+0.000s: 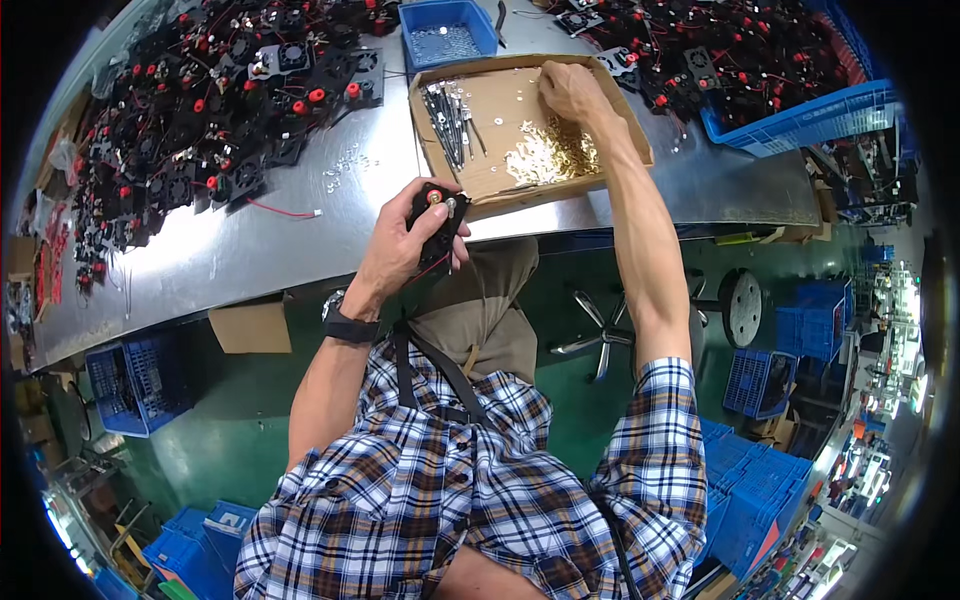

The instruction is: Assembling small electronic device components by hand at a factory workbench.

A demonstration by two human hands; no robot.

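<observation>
Plaid shirt (420,480) cloth spreads widest and closest, with bare forearms reaching up from it toward the worktop (345,240). Of the two hands, the left hand (400,238) grips a black part (456,222) in front of the worktop's near edge, thumb across its face beside a red knob (434,197). A black band (350,328) circles that wrist.

The right hand (572,92) reaches over the far right corner of a cardboard tray (490,105), its fingers bent downward (whether they pinch anything, I cannot tell). Below that hand, inside the tray, lies a heap of small gold and pale metal pieces (540,158); dark rods (450,125) lie bunched at the tray's left side.

Just behind the tray stands a blue bin (490,36) of small bits. Black assemblies (210,120) with red knobs are heaped on the left of the worktop, and more are piled on the right beside a blue crate (800,125). Loose bits (345,170) lie between the left heap and the tray.
</observation>
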